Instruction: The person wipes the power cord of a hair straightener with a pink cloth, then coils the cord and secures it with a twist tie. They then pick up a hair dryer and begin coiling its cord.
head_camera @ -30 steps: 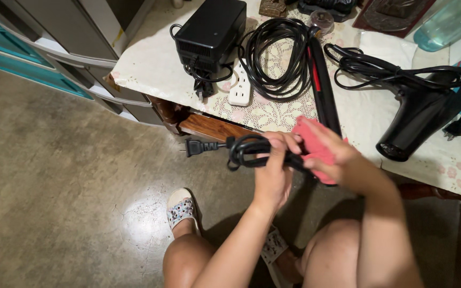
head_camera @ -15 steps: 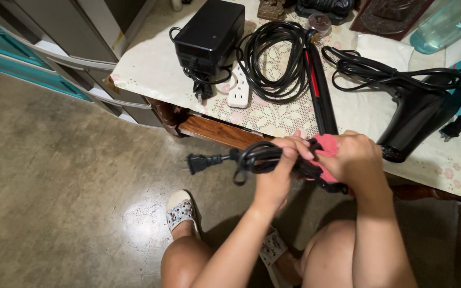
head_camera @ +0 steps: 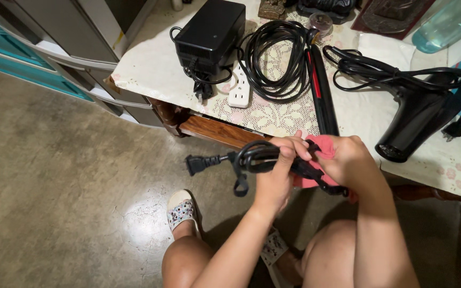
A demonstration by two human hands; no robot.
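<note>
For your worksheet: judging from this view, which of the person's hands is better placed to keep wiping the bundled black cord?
Probably the right hand: it holds the red cloth against the cord, while the left hand grips the bundle.

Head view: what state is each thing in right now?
Bundled cord: coiled, gripped by left hand.
Red cloth: bunched in right hand.
Hair dryer: lying on table, unplugged.
Flat iron: closed, lying flat.
Power strip: nothing plugged in.

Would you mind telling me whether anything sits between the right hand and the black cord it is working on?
Yes: a red cloth lies between the right hand and the cord. The left hand grips the cord bare.
</note>
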